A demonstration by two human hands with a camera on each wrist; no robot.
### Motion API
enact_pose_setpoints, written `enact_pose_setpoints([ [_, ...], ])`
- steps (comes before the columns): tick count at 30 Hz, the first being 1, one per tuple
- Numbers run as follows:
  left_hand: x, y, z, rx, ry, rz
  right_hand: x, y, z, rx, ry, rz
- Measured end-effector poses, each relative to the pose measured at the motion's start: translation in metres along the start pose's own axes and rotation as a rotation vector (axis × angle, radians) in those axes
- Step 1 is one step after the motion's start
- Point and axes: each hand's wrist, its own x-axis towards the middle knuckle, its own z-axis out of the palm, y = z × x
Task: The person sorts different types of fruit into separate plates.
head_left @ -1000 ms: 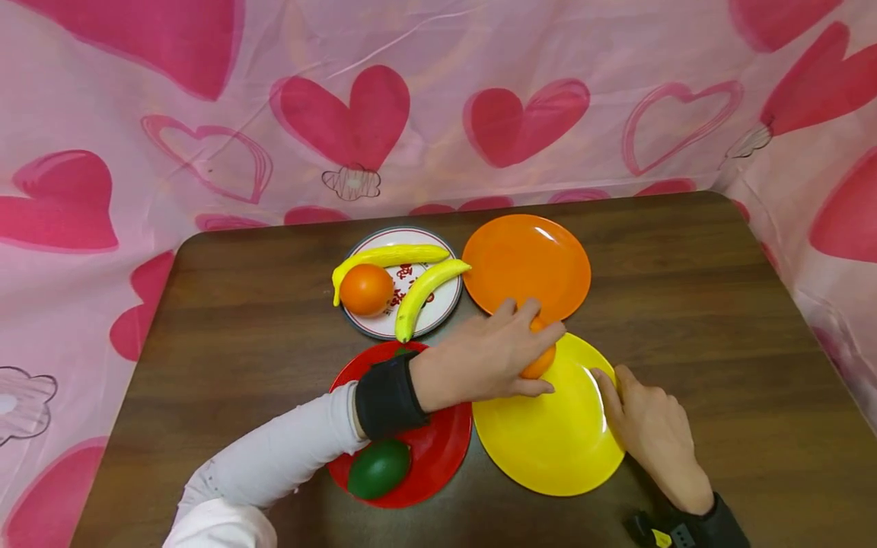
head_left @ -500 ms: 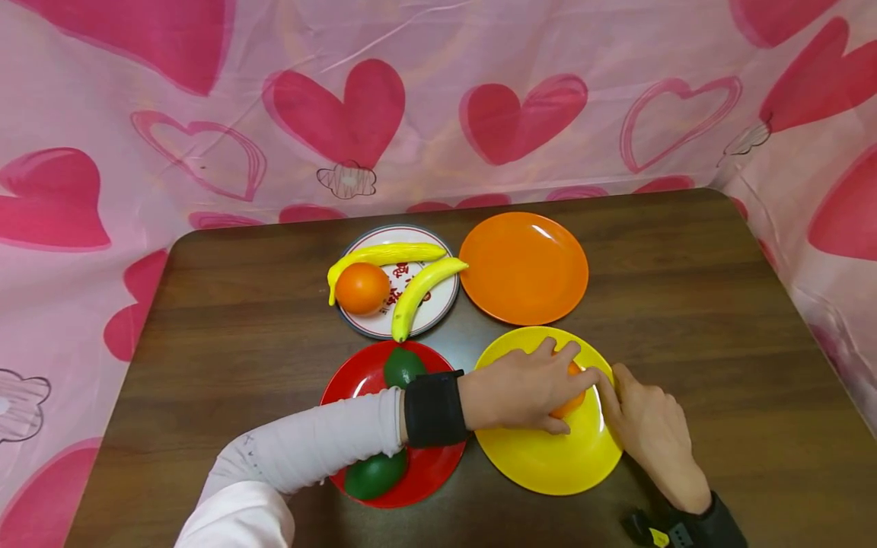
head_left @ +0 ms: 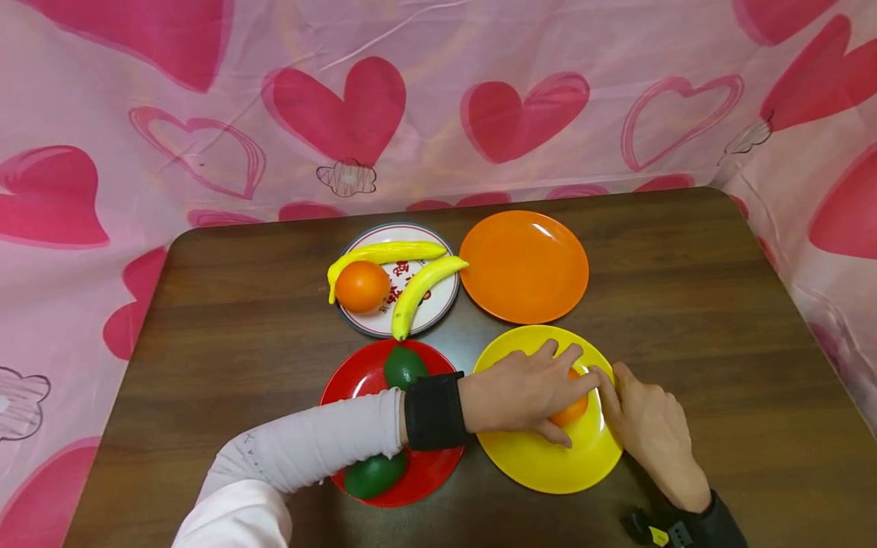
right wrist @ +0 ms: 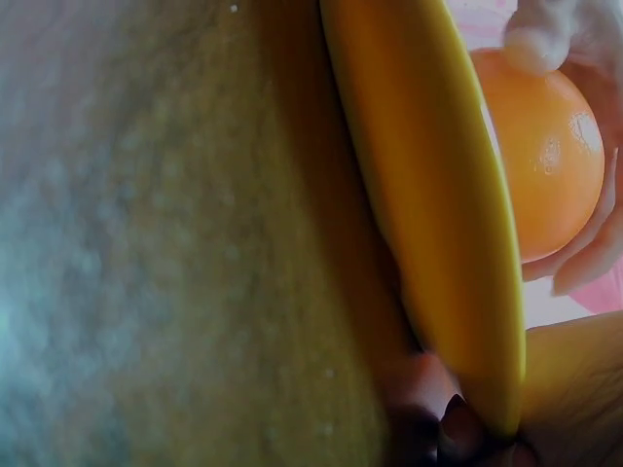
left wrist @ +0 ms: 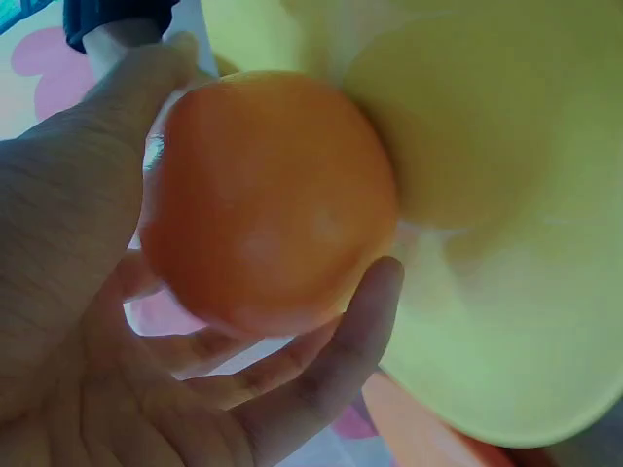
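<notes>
Brown wood-grain desk (head_left: 692, 327), round-cornered; pink heart-printed sheeting (head_left: 438, 46) hangs behind and at sides. Left hand (head_left: 527, 390) spread around shiny round orange (head_left: 572, 412); right hand (head_left: 654, 430) pinches glossy round yellow plate (head_left: 548, 466).

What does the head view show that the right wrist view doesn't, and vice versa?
Only head: the white plate with fruit, red plate with green fruits, and orange plate. Only right wrist: the underside of the yellow plate, nearly edge-on. Both: the yellow plate itself, an orange cupped by the left hand, and the right hand at the rim.
</notes>
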Motion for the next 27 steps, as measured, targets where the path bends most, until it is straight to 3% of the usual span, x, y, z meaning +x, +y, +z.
enact_pose_setpoints([
  [3,-0.006,-0.006,-0.007,0.012,0.015,-0.008,-0.001,0.0,0.001,0.003,0.034,-0.014],
  [8,-0.027,-0.026,-0.022,0.058,0.105,-0.06,-0.001,0.0,0.003,0.019,0.078,-0.043],
  [18,-0.097,-0.086,-0.049,0.061,0.258,-0.299,-0.001,0.0,0.003,0.026,0.082,-0.039],
  [21,-0.116,-0.099,-0.051,0.075,0.269,-0.364,-0.001,0.0,0.003,0.031,0.067,-0.03],
  [27,-0.141,-0.121,-0.05,0.051,0.209,-0.485,-0.001,0.0,0.003,0.03,0.075,-0.029],
])
